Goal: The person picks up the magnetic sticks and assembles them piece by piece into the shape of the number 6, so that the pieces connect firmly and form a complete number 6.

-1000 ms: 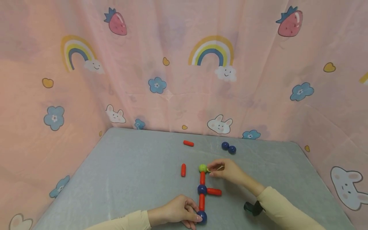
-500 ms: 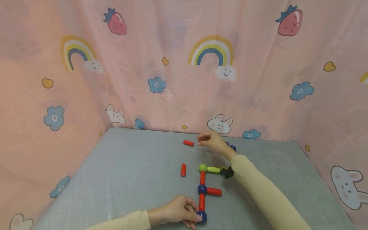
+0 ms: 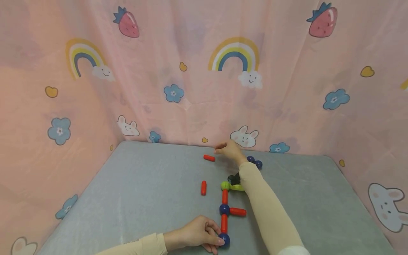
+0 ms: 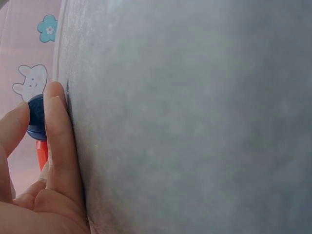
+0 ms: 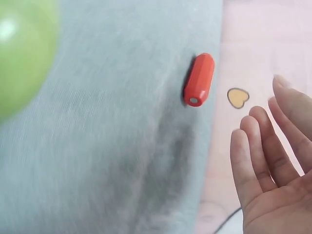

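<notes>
My left hand (image 3: pixel 199 233) pinches a dark blue ball (image 3: pixel 224 241) between thumb and fingers, as the left wrist view also shows. From that ball a line runs away from me: a red rod (image 3: pixel 224 224), a blue ball (image 3: pixel 224 209) with a red rod (image 3: pixel 238 211) sticking out rightward, another red rod (image 3: pixel 225 197) and a green ball (image 3: pixel 225 186). A yellow-green rod (image 3: pixel 236 188) extends right from the green ball, its far end hidden by my right sleeve. Near the back edge, my right hand (image 3: pixel 232 152) is empty, fingers loosely extended, just beside a loose red rod (image 5: pixel 200 80).
Another loose red rod (image 3: pixel 203 188) lies left of the line. Two blue balls (image 3: pixel 258 164) sit together at the back, right of my right wrist. A dark wrist device (image 3: pixel 234 179) hangs under my right forearm. A pink patterned curtain (image 3: pixel 191 117) closes off the grey table's back.
My right hand has let go of the yellow-green rod at the green ball and travelled to the back, toward the far red rod. The left hand stays put on its ball.
</notes>
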Motion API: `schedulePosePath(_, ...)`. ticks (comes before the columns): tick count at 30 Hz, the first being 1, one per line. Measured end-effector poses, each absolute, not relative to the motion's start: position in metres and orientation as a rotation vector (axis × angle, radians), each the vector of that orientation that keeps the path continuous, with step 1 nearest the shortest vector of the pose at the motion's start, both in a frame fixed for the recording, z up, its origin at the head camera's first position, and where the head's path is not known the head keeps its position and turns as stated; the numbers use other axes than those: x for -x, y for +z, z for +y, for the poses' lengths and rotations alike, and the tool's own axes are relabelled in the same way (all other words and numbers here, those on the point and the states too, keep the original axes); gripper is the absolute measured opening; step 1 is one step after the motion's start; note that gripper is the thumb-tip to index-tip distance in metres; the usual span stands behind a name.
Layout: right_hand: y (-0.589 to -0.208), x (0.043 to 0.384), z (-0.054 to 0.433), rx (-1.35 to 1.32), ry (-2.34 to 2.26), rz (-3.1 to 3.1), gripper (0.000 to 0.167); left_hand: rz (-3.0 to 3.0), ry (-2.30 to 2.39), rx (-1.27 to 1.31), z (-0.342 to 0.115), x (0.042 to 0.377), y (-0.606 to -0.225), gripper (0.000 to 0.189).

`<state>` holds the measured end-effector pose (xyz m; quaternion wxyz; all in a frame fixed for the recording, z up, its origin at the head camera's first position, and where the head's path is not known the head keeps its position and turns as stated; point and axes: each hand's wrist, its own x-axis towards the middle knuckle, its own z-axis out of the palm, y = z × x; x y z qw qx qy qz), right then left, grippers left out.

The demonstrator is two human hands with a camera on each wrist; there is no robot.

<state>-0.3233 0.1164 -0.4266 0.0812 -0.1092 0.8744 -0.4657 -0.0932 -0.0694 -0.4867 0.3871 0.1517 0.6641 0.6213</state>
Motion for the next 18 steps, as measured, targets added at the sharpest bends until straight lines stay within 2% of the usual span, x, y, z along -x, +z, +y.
schedulePosePath(7,-0.447,0.328,0.109,0.233,-1.514,2.550,0.031,1.703,1.587,-0.390,-0.069,0.093,-0.486,0.012)
schedulePosePath(18,-0.467,0.323,0.096,0.149,-1.412,2.698,0.025,1.716,1.585,-0.383,-0.069,0.093,-0.485,0.012)
